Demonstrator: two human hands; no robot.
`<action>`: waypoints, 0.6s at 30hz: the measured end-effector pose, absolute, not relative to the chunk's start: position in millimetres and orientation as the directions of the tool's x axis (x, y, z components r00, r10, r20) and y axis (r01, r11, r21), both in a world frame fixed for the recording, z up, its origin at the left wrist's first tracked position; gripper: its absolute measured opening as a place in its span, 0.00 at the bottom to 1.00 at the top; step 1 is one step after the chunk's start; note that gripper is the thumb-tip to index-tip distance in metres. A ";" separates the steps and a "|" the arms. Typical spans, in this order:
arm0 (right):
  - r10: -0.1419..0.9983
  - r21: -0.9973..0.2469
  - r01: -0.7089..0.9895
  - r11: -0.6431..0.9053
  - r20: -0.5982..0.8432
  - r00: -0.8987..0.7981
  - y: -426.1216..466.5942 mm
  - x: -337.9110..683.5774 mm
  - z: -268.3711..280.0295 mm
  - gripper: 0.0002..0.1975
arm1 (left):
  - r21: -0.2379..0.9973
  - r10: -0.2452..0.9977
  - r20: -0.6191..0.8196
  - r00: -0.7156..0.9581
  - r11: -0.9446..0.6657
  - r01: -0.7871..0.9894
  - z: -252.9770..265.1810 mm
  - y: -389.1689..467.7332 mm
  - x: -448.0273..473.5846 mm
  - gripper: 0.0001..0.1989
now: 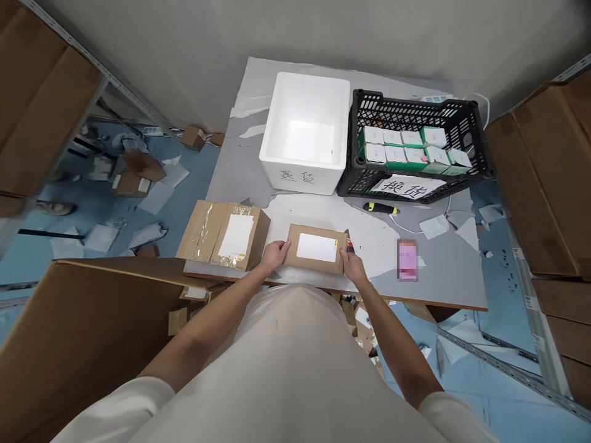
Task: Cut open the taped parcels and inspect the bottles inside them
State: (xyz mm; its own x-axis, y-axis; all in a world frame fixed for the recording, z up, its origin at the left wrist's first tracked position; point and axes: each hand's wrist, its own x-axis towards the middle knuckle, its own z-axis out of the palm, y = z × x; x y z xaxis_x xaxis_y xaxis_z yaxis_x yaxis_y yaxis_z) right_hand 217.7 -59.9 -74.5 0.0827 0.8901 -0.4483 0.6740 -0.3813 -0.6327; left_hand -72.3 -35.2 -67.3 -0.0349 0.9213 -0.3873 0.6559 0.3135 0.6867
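Observation:
A flat brown cardboard box (293, 246) with a white label (317, 247) lies in front of me at the table's near edge. My left hand (276, 254) grips its left end, the thumb on top. On the opposite end, my right hand (353, 266) holds the box by its edge. Just beyond the right hand, a red and black tool (349, 245) shows, partly hidden by the box and the fingers. A larger taped carton (221, 235) with a white label sits left of my left hand.
Behind the box stand a white foam bin (300, 175) and a black plastic crate (415, 104) holding several small white-green boxes (409, 147). A yellow-black box cutter (382, 208) and a pink blurred item (407, 260) lie on the table (443, 277). A big open carton (92, 332) stands left.

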 end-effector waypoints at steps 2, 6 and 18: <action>0.895 -0.657 0.651 -0.380 -0.439 0.079 -65.7 220.7 -78.9 0.28 | 0.706 0.920 -0.392 -0.025 0.318 0.632 -73.1 -40.3 -76.9 0.22; 0.912 -0.728 0.581 -0.364 -0.406 0.063 -89.9 229.5 -90.8 0.24 | 0.754 0.913 -0.409 0.004 0.335 0.565 -87.6 -63.1 -88.1 0.21; 0.924 -0.839 0.419 -0.346 -0.383 -0.004 -116.8 211.0 -87.7 0.25 | 0.814 0.916 -0.396 0.069 0.315 0.488 -98.8 -91.4 -85.1 0.21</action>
State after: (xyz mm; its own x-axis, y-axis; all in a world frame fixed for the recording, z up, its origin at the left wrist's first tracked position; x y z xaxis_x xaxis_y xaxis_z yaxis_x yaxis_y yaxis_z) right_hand 211.0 -116.8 -87.7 -0.0038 0.9238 -0.3829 0.4189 -0.3462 -0.8395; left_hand -85.1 -91.4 -98.8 0.0685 0.9158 -0.3957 0.4879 0.3152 0.8140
